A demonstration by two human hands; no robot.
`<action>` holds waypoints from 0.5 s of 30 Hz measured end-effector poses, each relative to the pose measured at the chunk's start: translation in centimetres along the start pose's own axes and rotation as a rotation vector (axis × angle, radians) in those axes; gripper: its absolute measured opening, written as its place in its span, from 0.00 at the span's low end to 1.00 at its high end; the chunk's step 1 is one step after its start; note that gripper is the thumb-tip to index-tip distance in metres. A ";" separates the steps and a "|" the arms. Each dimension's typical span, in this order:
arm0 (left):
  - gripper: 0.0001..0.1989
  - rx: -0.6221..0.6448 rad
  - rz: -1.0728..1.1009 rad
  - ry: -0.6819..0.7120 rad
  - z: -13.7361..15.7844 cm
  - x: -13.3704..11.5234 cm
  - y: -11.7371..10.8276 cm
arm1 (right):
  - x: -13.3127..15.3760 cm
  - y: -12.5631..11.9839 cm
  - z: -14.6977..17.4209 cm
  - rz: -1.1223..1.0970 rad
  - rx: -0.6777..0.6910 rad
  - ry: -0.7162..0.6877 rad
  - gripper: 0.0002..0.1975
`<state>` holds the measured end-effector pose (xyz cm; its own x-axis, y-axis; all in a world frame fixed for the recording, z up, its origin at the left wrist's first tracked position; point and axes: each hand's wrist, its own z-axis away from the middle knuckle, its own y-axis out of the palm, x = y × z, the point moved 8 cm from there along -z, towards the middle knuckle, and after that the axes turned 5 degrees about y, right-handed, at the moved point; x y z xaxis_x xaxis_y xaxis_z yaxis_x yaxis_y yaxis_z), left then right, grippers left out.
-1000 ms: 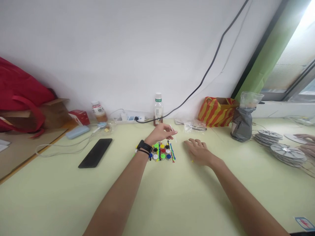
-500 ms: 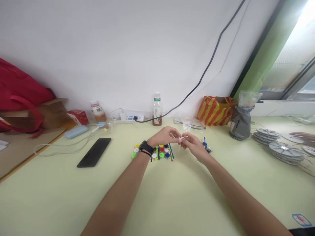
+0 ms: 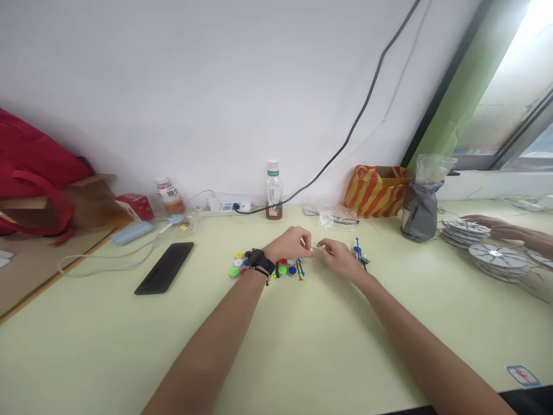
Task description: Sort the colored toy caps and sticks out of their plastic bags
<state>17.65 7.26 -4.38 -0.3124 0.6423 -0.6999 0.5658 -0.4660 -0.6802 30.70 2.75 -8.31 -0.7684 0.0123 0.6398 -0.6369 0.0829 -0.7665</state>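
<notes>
My left hand (image 3: 290,244), with a black watch (image 3: 259,260) on its wrist, is closed in a pinch above a group of small round coloured pieces (image 3: 282,270). What it pinches, if anything, is too small to make out. Just to its right, my right hand (image 3: 339,257) is closed on a small thin white piece (image 3: 319,246) at its fingertips. The two hands are slightly apart. Coloured sticks with arrow-like tips (image 3: 300,270) lie by the round pieces. Beyond my right hand is a blue arrow-tipped piece (image 3: 357,251), partly hidden.
A black phone (image 3: 165,268) lies left. A drink bottle (image 3: 273,193), a power strip (image 3: 224,203) and a striped bag (image 3: 375,191) stand along the wall. At right, another person's hand (image 3: 505,229) is over stacks of grey discs (image 3: 499,262).
My hands, together half a second ago around a thin white piece, have drawn slightly apart. The other person's hand has moved left over the discs. The view has shifted slightly.
</notes>
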 end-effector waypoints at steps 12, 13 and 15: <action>0.09 0.037 -0.216 -0.027 -0.1 1.1 0.8 | -8.3 -9.5 -1.1 0.532 -0.336 0.380 0.13; 0.10 0.041 -0.215 -0.028 -0.1 1.2 0.7 | -9.4 -9.7 -1.2 0.534 -0.308 0.420 0.13; 0.10 0.045 -0.216 -0.026 -0.1 1.2 0.6 | -10.8 -9.4 -1.5 0.516 -0.245 0.438 0.12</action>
<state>17.71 7.78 -5.59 -0.4427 0.7145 -0.5418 0.4491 -0.3463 -0.8237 45.07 3.35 -7.94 -0.8391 0.5049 0.2025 -0.1277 0.1790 -0.9755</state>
